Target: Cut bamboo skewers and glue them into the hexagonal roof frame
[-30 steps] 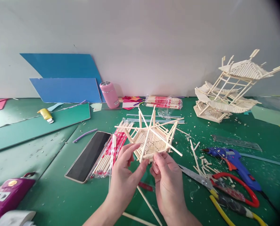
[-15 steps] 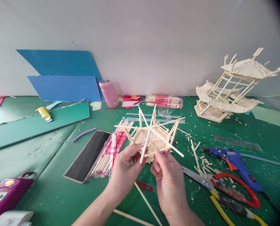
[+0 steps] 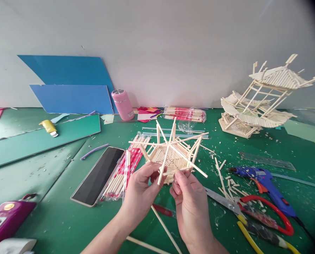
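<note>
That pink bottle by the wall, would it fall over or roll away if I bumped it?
The pink bottle looks tilted, apparently leaning back toward the blue boards, so a bump could probably tip it. It looks like a smooth cylinder, so once on its side it might roll across the flat green table. Its smooth shell may feel a bit slippery.

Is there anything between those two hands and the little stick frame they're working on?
Nothing visible. The left hand and right hand both already pinch the near edge of the stick frame, held up above the green table. The scissors lie off to the right.
</note>
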A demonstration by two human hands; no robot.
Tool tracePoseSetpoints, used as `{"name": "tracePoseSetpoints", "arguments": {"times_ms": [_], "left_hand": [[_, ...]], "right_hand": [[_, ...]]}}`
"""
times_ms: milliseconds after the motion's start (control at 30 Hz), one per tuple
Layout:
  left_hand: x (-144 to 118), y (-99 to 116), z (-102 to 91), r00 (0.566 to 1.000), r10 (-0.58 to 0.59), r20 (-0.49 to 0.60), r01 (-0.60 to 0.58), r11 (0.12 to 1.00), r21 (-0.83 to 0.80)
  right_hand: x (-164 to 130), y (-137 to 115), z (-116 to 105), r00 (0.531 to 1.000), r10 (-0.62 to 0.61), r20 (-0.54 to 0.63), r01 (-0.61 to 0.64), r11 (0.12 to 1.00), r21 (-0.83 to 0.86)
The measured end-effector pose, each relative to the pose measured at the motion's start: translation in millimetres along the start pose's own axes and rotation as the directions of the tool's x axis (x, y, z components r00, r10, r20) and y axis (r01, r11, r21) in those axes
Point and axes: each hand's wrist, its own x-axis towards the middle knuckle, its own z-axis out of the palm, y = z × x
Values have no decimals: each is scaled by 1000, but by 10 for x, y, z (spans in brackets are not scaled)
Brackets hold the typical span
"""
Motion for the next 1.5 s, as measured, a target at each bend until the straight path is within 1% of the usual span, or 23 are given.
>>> {"name": "tracePoseSetpoints", "arguments": {"times_ms": [167, 333, 667, 933, 1200, 1500], "left_hand": [[-6, -60, -14, 999, 40, 19, -41, 999, 9], [-8, -82, -12, 998, 53, 25, -52, 998, -19], [10, -91, -18, 997, 55, 50, -54, 998, -20], [18, -102, -34, 996, 38, 78, -34, 998, -44], [15, -133, -43, 995, 23, 97, -18, 999, -48], [32, -125, -30, 995, 40, 92, -35, 998, -54]], "right_hand": [[5, 12, 5, 1000, 1, -3, -1, 1000, 14], [-3, 13, -2, 1000, 1, -13, -1, 1000, 25], [9, 35, 7, 1000, -2, -10, 3, 998, 57], [16, 49, 24, 1000, -13, -3, 13, 997, 77], [20, 58, 32, 1000, -30, 1, 30, 998, 59], [11, 99, 8, 998, -63, 11, 62, 998, 31]]}}
